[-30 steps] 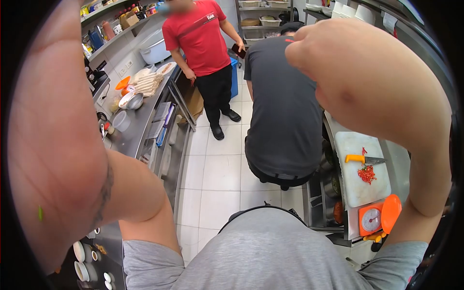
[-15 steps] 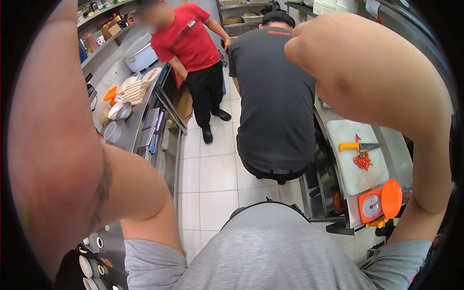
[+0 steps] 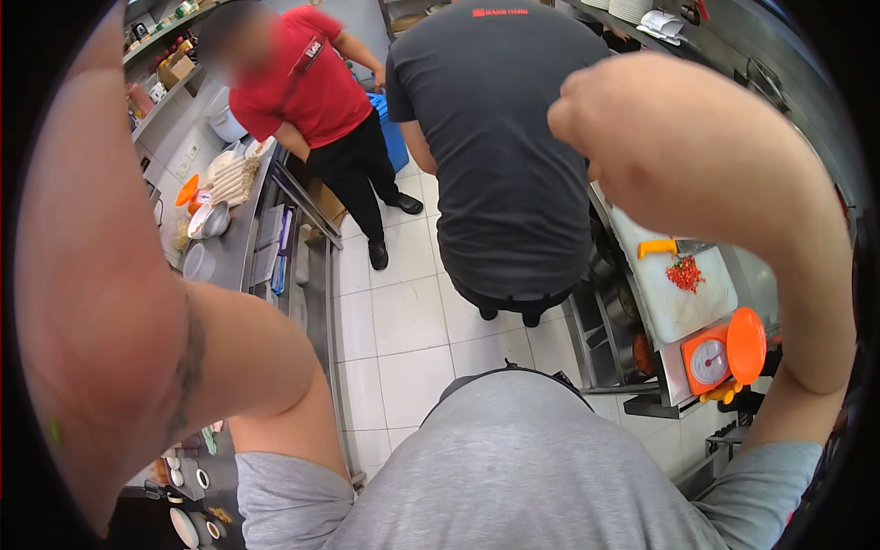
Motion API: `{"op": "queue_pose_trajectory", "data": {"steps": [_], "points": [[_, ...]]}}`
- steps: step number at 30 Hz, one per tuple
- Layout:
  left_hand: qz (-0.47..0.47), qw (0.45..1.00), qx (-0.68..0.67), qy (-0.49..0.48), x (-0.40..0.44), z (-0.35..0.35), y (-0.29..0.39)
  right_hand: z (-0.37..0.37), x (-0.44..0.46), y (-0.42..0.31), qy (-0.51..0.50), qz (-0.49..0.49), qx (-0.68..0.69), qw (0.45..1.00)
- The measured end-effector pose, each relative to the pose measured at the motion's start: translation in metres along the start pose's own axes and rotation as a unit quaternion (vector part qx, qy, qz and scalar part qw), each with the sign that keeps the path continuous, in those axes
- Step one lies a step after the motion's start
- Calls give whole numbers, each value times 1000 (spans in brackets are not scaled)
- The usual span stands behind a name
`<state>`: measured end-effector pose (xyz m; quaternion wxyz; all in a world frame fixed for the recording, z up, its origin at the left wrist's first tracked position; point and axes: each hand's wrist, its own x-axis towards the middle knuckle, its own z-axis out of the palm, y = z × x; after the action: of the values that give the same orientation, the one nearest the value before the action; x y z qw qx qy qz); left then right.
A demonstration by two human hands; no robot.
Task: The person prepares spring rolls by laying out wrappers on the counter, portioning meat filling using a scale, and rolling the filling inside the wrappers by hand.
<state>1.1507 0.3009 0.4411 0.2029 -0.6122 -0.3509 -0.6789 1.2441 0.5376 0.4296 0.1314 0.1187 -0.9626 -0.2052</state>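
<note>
On the board point(image 3: 689, 316) at your right, the knife point(image 3: 657, 248) lies crosswise, handle inward, nearer your right hand point(image 3: 605, 105) than your left hand point(image 3: 101, 321); I can't tell either grip.

Open floor point(image 3: 408, 316) ran between the left surface point(image 3: 240, 244) and the right surface point(image 3: 753, 280), leaving a way through until a person in a dark shirt point(image 3: 500, 156) and another in red point(image 3: 321, 82) narrowed it. Stacked rolls point(image 3: 235, 181), a metal bowl point(image 3: 215, 220) and a tub point(image 3: 200, 262) obstructed the left surface; a knife point(image 3: 662, 248) on a board point(image 3: 674, 310) and an orange scale point(image 3: 709, 359) obstructed the right.
</note>
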Motion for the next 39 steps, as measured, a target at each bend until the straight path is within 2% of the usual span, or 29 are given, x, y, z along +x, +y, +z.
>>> {"op": "queue_pose_trajectory", "data": {"steps": [1,2,3,4,5,7,8,11,14,17,20,24,31,39], "points": [[2,1000,0,2,0,-2,-2,6,-1,1,-7,-24,16,1000],[3,1000,-1,1,0,-4,-4,15,1,0,-87,-9,55,995],[4,1000,-2,3,0,-6,-7,35,0,6,-209,8,87,974],[4,1000,-4,5,1,-7,-10,42,2,-1,-285,-56,32,956],[2,1000,-5,8,1,-8,-16,63,-7,0,-204,-59,154,965],[-3,1000,-6,17,1,-11,-25,106,-18,-3,-179,-78,248,949],[-4,1000,-4,23,1,-12,-30,121,-21,-2,-165,-89,315,931],[-4,999,9,39,2,-14,-42,176,-33,3,-189,-33,503,843],[-4,999,34,40,9,-11,-55,230,-44,5,-178,1,581,794],[-12,997,65,37,17,2,-75,260,-36,12,-198,-4,650,733],[-13,995,93,29,25,25,-96,281,-15,24,-180,-30,702,689],[-12,992,120,27,33,54,-128,304,14,39,-151,-113,742,643],[-14,985,165,35,43,89,-169,324,57,65,-200,-206,721,631],[-6,985,164,50,53,119,-195,343,78,97,-197,-240,731,608]]}}
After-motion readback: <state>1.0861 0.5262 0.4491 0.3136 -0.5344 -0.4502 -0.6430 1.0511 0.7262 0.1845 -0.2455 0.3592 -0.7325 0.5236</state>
